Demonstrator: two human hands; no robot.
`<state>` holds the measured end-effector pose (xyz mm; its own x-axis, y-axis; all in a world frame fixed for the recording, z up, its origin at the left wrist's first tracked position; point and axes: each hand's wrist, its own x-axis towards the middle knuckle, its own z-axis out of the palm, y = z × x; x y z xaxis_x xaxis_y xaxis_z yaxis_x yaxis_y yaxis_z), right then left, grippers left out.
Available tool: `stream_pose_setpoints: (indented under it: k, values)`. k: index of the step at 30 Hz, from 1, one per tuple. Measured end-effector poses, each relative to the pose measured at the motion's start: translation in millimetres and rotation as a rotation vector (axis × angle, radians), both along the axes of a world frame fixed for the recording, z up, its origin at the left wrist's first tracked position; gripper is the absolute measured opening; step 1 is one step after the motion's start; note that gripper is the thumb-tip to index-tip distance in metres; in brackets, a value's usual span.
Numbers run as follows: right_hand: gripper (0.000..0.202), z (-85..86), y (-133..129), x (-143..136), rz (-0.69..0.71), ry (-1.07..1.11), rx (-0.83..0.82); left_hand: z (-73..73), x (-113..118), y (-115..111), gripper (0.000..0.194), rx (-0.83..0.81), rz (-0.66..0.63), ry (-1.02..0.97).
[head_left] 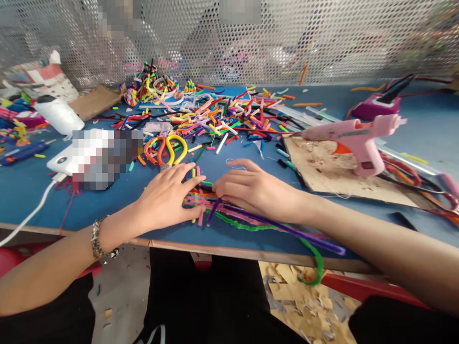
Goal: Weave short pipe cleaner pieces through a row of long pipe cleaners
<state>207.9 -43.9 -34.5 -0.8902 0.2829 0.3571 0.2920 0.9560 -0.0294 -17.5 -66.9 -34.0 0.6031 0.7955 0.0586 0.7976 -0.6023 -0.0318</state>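
A small woven piece of colourful pipe cleaners lies near the table's front edge. My left hand rests on it from the left, fingers spread and stretched out. On its right side my right hand is closed, fingers curled round a purple pipe cleaner that crosses the weave; the fingertips are partly hidden. A green pipe cleaner trails from the weave to the right, and its curled end hangs over the table edge. Pink strands run beside it, partly under my right hand.
Behind my hands spreads a heap of cut pipe cleaners. A pink glue gun stands on cardboard at right, near scissors. At left lie a white power bank with a cable and a white roll. A perforated metal screen closes the back.
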Motion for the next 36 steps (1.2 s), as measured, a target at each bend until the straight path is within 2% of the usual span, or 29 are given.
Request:
stream_pose_setpoints:
  k: [3, 5, 8, 10, 16, 21, 26, 29, 33, 36]
  values:
    - [0.029, 20.8, 10.8, 2.7, -0.064, -0.009, 0.011, 1.7, 2.1, -2.3, 0.058, 0.114, -0.023, -0.012]
    - [0.027, 36.2, 21.2, 2.5, -0.093, 0.000, -0.109, 1.8, 3.1, -2.5, 0.058, 0.139, -0.048, -0.026]
    - [0.024, 48.2, 36.6, -1.3, -0.020, -0.010, -0.193, -0.7, 3.6, -0.5, 0.059, 0.095, -0.059, -0.062]
    - [0.022, 47.5, 43.9, -4.8, 0.010, -0.048, -0.201, -3.1, 3.6, 0.9, 0.059, 0.073, -0.055, -0.086]
    - [0.018, 37.4, 48.0, -10.7, -0.013, -0.133, -0.276, -6.8, 4.3, -0.3, 0.062, 0.109, -0.049, -0.122]
    - [0.024, 32.4, 47.8, -12.5, -0.102, -0.163, -0.111, -8.0, 3.3, -2.9, 0.052, 0.149, -0.067, -0.143]
    - [0.025, 25.3, 49.9, -13.0, -0.040, -0.187, -0.129, -8.1, 3.5, -3.6, 0.043, 0.128, -0.069, -0.147]
    - [0.028, 22.4, 48.8, -13.0, -0.052, -0.201, -0.073, -8.1, 3.7, -3.1, 0.040, 0.125, -0.074, -0.163]
    - [0.030, 18.1, 46.6, -12.1, -0.086, -0.181, 0.025, -8.6, 3.0, -2.7, 0.041, 0.104, -0.082, -0.182]
    - [0.027, 13.8, 46.6, -10.7, -0.072, -0.152, -0.006, -7.4, 2.9, -2.8, 0.043, 0.079, -0.077, -0.203]
